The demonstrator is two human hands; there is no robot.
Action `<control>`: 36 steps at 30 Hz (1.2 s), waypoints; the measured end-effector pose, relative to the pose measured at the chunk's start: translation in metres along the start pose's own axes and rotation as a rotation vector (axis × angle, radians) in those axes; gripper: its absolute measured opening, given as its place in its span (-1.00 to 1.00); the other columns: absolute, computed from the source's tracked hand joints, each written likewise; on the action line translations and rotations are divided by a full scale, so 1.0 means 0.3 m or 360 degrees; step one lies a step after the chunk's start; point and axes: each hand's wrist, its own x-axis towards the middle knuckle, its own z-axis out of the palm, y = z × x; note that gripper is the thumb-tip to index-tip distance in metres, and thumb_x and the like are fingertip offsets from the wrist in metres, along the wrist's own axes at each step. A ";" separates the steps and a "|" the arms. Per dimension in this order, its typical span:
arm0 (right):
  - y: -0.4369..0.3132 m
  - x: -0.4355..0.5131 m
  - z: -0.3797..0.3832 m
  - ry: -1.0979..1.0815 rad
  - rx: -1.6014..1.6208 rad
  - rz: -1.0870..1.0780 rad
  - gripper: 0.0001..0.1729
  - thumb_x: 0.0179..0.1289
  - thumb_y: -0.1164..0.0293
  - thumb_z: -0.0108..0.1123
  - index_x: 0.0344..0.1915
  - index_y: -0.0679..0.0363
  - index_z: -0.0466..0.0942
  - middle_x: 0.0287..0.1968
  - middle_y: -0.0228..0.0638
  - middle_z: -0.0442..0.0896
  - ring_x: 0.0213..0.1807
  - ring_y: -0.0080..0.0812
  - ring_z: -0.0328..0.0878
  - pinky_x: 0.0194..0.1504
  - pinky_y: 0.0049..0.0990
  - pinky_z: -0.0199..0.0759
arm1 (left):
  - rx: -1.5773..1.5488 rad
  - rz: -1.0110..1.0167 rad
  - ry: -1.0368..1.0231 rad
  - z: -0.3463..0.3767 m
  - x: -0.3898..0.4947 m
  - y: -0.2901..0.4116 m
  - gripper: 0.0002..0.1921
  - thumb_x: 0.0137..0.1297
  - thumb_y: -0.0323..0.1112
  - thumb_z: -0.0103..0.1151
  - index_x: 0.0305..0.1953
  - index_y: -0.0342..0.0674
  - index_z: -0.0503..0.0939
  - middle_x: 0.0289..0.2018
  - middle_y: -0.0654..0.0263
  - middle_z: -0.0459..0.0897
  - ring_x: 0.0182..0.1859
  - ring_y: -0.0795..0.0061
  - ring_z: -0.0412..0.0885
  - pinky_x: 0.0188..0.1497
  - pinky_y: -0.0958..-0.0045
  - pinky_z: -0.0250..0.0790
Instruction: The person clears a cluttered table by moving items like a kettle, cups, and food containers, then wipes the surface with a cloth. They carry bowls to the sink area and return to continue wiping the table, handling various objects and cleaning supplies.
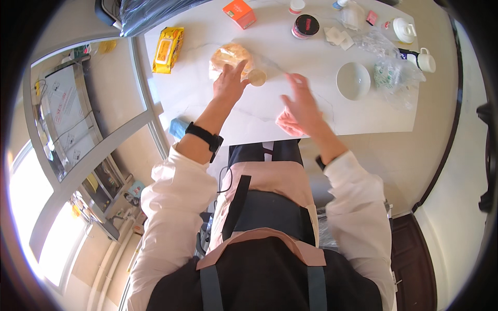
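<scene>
A crinkled clear plastic bag [229, 54] with pale orange contents lies on the marble-patterned white table. My left hand [229, 81] is over its near edge, fingers spread; whether they press on it is hard to tell. Beside my left thumb is a small round beige disc [257, 77], apparently touching the thumb. My right hand [303, 101], blurred, hovers to the right with its fingers apart and nothing visible in them. Partly hidden under my right hand, a crumpled pink cloth [288, 123] rests near the table's front edge.
A yellow wipes pack [168, 50], an orange box [239, 14] and a black-lidded jar [305, 26] stand farther back. To the right are a white bowl [353, 81], a clear plastic bag [397, 77] and a white-lidded bottle [404, 30]. A blue item [178, 127] lies at the front left corner.
</scene>
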 end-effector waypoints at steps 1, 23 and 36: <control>-0.040 0.037 0.055 0.0042 -0.0113 -0.0093 -0.28 0.03 0.41 0.26 0.23 0.05 0.23 0.18 -0.17 0.26 0.04 -0.13 0.41 0.03 -0.29 0.39 | -0.0018 0.0076 0.0028 0.011 0.014 -0.008 -0.56 0.17 -0.21 0.17 0.11 0.11 0.36 -0.07 0.07 0.42 -0.03 0.13 0.50 -0.13 0.19 0.42; 0.154 0.211 -0.113 0.0871 -0.0461 0.0670 -0.39 -0.03 0.40 0.30 0.03 0.23 0.25 -0.04 -0.10 0.41 0.04 -0.05 0.39 -0.04 -0.19 0.40 | -0.0782 -0.0233 0.0300 -0.039 -0.106 -0.066 -0.89 0.17 -0.39 0.16 -0.33 -0.28 0.61 -0.46 0.23 0.57 -0.46 0.45 0.51 -0.34 0.47 0.37; 0.025 -0.003 -0.283 -0.0114 0.0150 0.0277 -0.07 -0.09 0.41 0.28 0.33 0.11 0.06 0.32 -0.09 0.13 0.22 -0.08 0.28 0.15 -0.27 0.28 | -0.1019 0.0263 0.0055 -0.088 -0.272 0.205 -0.95 0.13 -0.55 0.16 -0.34 -0.34 0.59 -0.46 0.18 0.59 -0.41 0.41 0.57 -0.35 0.49 0.39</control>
